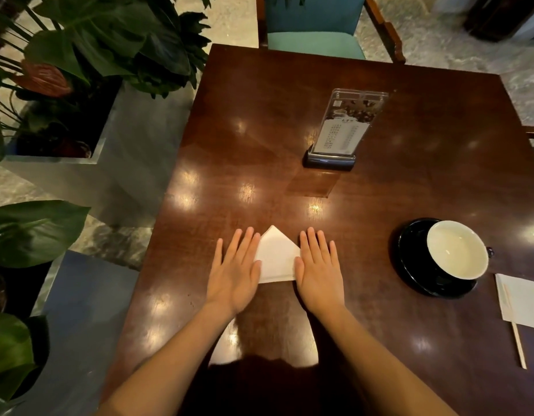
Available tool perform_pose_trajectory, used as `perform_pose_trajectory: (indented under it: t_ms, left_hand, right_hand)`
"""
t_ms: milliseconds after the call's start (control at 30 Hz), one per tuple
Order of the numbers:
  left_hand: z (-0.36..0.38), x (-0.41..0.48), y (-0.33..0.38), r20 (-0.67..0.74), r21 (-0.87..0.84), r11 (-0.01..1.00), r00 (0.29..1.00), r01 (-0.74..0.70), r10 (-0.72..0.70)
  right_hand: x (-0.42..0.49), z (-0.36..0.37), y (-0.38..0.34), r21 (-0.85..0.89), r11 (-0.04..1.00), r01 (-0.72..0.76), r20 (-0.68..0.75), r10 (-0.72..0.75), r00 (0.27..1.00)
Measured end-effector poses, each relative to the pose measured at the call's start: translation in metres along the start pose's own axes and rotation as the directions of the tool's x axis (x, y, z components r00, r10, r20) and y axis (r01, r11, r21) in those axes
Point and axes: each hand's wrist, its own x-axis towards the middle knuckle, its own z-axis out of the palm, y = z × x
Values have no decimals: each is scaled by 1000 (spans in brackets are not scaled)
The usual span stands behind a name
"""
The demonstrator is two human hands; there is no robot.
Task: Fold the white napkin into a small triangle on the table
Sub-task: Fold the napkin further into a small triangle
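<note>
I see the white napkin [276, 258] lying on the table [409, 181] left of the cup [456, 249], already a flat triangle pointing away. My left hand [234, 273] and right hand [319, 273] press its side corners, each grip released, palms flat.

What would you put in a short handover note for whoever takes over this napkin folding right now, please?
Left hand: open, flat, palm down on the left edge of the white napkin.
Right hand: open, flat, pressing the napkin's right edge.
Napkin: on the table near the front edge, between both hands, point facing away.
Done: it already shows a triangular top with a straight base.
Left: judge whether it is small enough; possibly one more fold, then lift the hands.
Nearby: cup on a dark saucer to the right.
</note>
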Motion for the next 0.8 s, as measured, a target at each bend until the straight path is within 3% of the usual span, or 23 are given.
perform_pose_trajectory:
  t_ms: [267, 467, 533, 633, 700, 800]
  left_hand:
    - [-7, -18, -26, 35, -125, 990, 998, 64, -60]
    - [-33, 5, 8, 24, -439, 892, 993, 111, -112]
    - [-39, 18, 15, 135, -509, 832, 975, 221, -176]
    - [-54, 41, 13, 396, -492, 748, 880, 445, -262]
    - [-66, 47, 14, 482, -516, 736, 859, 438, -174]
    - [-77, 38, 16, 449, -617, 693, 890, 373, -80]
  right_hand:
    - [1, -4, 2, 43, 999, 24, 51, -26, 998]
    - [0, -7, 1, 64, 998, 21, 85, -27, 996]
    - [0, -9, 2, 68, 997, 30, 118, -38, 992]
    - [1, -12, 4, 72, 996, 60, 141, -70, 988]
    - [2, -11, 6, 80, 993, 84, 173, -97, 980]
    - [6, -21, 13, 138, 984, 113, 216, -141, 966]
